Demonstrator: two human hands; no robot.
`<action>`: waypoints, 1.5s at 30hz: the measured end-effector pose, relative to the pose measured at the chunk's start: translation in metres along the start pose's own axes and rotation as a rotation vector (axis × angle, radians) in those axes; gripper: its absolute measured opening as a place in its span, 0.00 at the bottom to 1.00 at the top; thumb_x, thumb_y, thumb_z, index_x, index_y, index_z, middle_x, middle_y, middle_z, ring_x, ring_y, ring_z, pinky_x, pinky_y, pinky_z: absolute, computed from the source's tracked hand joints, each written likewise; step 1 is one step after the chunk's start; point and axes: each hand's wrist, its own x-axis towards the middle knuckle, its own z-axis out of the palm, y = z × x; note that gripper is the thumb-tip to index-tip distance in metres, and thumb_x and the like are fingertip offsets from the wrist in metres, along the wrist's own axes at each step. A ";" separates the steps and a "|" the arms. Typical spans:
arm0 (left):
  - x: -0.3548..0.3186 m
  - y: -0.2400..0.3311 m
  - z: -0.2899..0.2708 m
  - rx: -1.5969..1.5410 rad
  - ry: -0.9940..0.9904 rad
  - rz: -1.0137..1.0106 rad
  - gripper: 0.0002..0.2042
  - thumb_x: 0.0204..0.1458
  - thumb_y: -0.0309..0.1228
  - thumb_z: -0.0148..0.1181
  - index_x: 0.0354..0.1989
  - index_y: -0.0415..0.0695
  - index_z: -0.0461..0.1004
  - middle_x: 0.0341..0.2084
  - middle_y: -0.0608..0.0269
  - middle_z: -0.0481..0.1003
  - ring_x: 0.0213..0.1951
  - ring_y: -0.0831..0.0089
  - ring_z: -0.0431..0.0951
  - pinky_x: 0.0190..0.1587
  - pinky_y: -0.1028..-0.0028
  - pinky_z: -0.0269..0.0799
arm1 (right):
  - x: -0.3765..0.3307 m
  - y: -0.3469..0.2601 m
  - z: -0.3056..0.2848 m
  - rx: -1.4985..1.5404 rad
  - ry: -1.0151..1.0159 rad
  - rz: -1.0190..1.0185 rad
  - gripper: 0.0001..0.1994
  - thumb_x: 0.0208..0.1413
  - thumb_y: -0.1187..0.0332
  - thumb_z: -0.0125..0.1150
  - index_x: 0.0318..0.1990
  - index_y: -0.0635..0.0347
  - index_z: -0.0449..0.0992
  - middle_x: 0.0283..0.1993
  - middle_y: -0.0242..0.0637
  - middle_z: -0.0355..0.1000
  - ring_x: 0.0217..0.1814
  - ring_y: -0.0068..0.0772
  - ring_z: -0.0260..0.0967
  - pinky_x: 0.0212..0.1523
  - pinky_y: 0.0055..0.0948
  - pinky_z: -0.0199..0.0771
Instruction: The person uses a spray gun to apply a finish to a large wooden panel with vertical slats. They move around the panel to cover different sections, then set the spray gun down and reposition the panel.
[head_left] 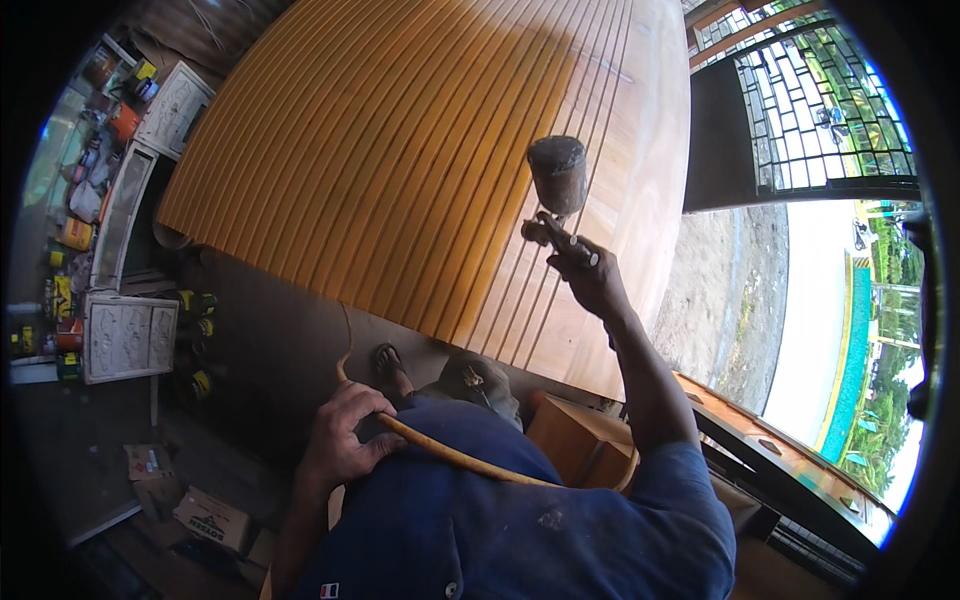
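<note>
My right hand (592,285) is closed round the grip of a spray gun (557,180), whose dark, stained cup points up and away from me. The gun hangs over a large grooved wooden panel (390,160). Amber-brown stain covers the panel's left and middle; a pale, bare-looking strip runs down its right side. Close to my body, my left hand (345,430) is wrapped round a yellow-orange air hose (470,462). The hose crosses my blue shirt toward my right arm, and its other end drops to the floor beside my foot.
White carved cabinets (130,335) stand at the left, with shelves of cans and bottles behind. Cardboard boxes (212,520) lie on the floor at lower left. A wooden box-like piece (575,440) sits near my right side. On the right, a grille (825,110) and an opening lead outdoors.
</note>
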 end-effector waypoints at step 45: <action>0.031 0.033 0.030 0.151 0.223 -0.282 0.20 0.39 0.35 0.85 0.37 0.42 0.81 0.35 0.58 0.80 0.40 0.60 0.82 0.45 0.64 0.78 | 0.292 0.008 -0.072 -0.027 0.222 -0.109 0.17 0.61 0.56 0.72 0.48 0.59 0.84 0.35 0.47 0.82 0.38 0.41 0.82 0.42 0.37 0.78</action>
